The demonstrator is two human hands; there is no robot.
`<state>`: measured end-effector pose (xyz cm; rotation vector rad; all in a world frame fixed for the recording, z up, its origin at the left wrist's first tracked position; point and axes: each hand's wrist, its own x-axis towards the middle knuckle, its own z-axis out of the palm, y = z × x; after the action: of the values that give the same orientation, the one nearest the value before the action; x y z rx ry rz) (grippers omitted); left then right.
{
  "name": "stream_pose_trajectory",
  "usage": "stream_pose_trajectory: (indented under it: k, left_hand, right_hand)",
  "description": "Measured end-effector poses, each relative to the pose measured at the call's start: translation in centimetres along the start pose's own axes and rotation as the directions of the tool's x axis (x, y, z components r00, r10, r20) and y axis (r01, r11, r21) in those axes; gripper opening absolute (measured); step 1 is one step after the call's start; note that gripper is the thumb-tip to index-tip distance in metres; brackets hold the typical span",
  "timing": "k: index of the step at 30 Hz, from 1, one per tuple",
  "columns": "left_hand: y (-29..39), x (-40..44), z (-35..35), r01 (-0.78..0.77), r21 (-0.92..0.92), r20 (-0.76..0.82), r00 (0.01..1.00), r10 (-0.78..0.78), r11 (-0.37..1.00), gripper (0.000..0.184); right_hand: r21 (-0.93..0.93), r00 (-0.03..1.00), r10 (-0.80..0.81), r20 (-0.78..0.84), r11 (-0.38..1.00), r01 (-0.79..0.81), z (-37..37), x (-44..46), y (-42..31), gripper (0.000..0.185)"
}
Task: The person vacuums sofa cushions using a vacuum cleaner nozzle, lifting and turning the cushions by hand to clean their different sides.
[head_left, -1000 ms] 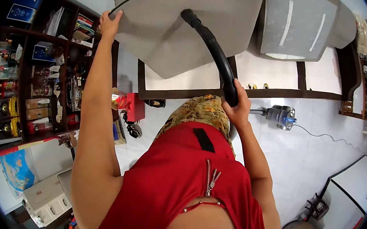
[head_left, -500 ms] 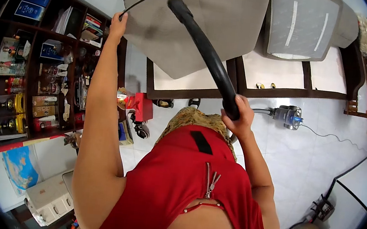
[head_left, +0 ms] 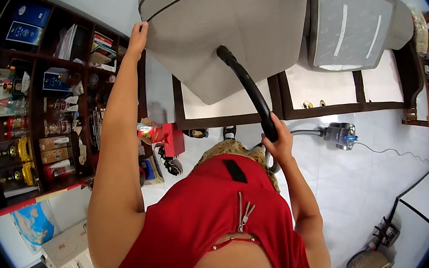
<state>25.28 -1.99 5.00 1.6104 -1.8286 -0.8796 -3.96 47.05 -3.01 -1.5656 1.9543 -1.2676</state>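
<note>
A person in a red top steadies a large gray cushion at 12 o'clock, tilted above a dark wooden sofa frame, the left hand pinching its edge at about 10:30. The right hand, near the center toward 3 o'clock, is wrapped around the lower end of a curved black vacuum tube, which slants toward 12 o'clock, its far end against the cushion's broad face. A gray hose links to a silver-and-blue vacuum canister on the tiled floor at 3 o'clock. A second cushion leans at 1:30; a loaded dark shelf stands at 9 o'clock, and a red box sits nearer the center at 8:30.
</note>
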Motion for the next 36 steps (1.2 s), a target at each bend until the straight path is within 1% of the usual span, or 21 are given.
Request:
stream_pose_trajectory:
  k: [3,4,7,9,11,14,17,18,20,22,23,25,26,27,28,29,30,31,32,33,36]
  left_hand:
    - [-0.7,1.1,-0.2,0.018,-0.063,0.025,1.000,-0.016,0.998,0.056]
    - [-1.2,1.4,-0.3,0.033,-0.092,0.035,0.999,-0.030,0.995,0.057]
    - [-1.2,2.3,-0.1,0.032,-0.188,0.032,0.999,-0.027,0.982,0.061]
    - [-1.0,2.1,-0.5,0.056,-0.225,0.032,0.998,-0.050,0.973,0.064]
    - [-0.3,2.1,-0.7,0.110,-0.238,0.052,0.994,-0.101,0.965,0.066]
    - [0.1,2.0,-1.1,0.174,-0.311,0.144,0.980,-0.134,0.934,0.071]
    - [-3.5,4.5,-0.7,0.075,-0.275,0.109,0.993,-0.046,0.959,0.069]
    - [-4.1,4.6,-0.6,0.050,-0.284,0.089,0.996,-0.025,0.958,0.067]
    - [-4.3,5.3,-0.1,-0.011,-0.307,0.055,0.998,0.030,0.952,0.064]
    - [-2.1,4.4,-0.5,0.077,-0.314,0.111,0.993,-0.044,0.946,0.064]
    - [-1.0,3.8,-0.5,0.119,-0.311,0.147,0.986,-0.076,0.943,0.064]
    - [-1.9,4.9,0.1,0.078,-0.315,0.109,0.993,-0.045,0.946,0.063]
    - [-3.8,6.4,0.2,0.049,-0.297,0.116,0.993,-0.015,0.954,0.064]
    - [-4.2,7.1,0.3,0.055,-0.344,0.137,0.991,-0.008,0.937,0.065]
    - [-2.4,5.5,0.4,0.088,-0.329,0.092,0.994,-0.060,0.940,0.065]
    - [-2.8,5.8,0.7,0.044,-0.319,0.058,0.998,-0.027,0.947,0.064]
    - [-5.1,7.6,0.8,-0.014,-0.287,0.056,0.998,0.031,0.958,0.061]
    - [-4.1,6.8,0.6,-0.053,-0.150,-0.006,0.999,0.053,0.987,0.054]
    - [-3.2,5.7,0.5,-0.053,-0.142,-0.035,0.998,0.048,0.988,0.051]
    - [-2.8,5.4,0.3,-0.048,-0.115,-0.023,0.999,0.045,0.992,0.050]
    - [-3.6,6.5,0.1,-0.106,0.104,-0.007,0.994,0.108,0.989,0.056]
  right_hand:
    - [0.111,0.973,-0.133,-0.189,0.982,0.156,0.0,1.5,-2.6,0.076]
    - [0.094,0.953,-0.189,-0.234,0.972,0.216,0.1,2.9,-4.0,0.075]
    - [0.047,0.906,-0.335,-0.259,0.932,0.358,0.8,7.9,-7.5,0.074]
    - [0.074,0.914,-0.350,-0.203,0.926,0.371,2.0,10.2,-8.7,0.071]
    - [0.088,0.945,-0.317,-0.081,0.942,0.324,3.3,11.6,-9.2,0.070]
    - [0.117,0.967,-0.254,0.014,0.961,0.251,5.0,11.5,-7.4,0.070]
    - [0.078,0.957,-0.290,-0.006,0.954,0.289,4.9,10.1,-6.2,0.070]
    - [0.092,0.964,-0.267,0.008,0.960,0.265,4.6,9.4,-6.0,0.070]
    - [0.050,0.975,-0.221,0.039,0.975,0.219,3.8,8.2,-5.2,0.072]
    - [-0.009,0.986,-0.155,0.059,0.988,0.156,2.8,7.6,-5.8,0.073]
    - [0.016,0.985,-0.171,0.007,0.985,0.171,2.3,7.9,-6.2,0.073]
    - [0.058,0.977,-0.182,-0.108,0.980,0.189,1.9,8.4,-7.2,0.074]
    - [0.066,0.955,-0.229,-0.190,0.967,0.246,1.8,9.4,-7.7,0.074]
    - [0.057,0.934,-0.259,-0.246,0.958,0.281,1.6,10.6,-8.1,0.075]
    - [-0.012,0.923,-0.261,-0.283,0.963,0.269,1.3,11.8,-8.5,0.076]
    - [-0.048,0.922,-0.236,-0.306,0.971,0.233,0.9,13.2,-8.9,0.077]
    - [0.004,0.963,-0.102,-0.249,0.994,0.106,0.6,14.1,-8.7,0.077]
    - [-0.021,0.959,-0.057,-0.279,0.998,0.053,0.6,15.3,-8.5,0.077]
    - [0.011,0.953,-0.026,-0.303,0.999,0.030,0.4,16.2,-7.4,0.076]
    - [0.046,0.945,0.004,-0.326,0.999,0.011,0.4,16.6,-6.1,0.076]
    - [0.082,0.938,-0.031,-0.346,0.995,0.063,-0.9,14.8,-1.1,0.073]
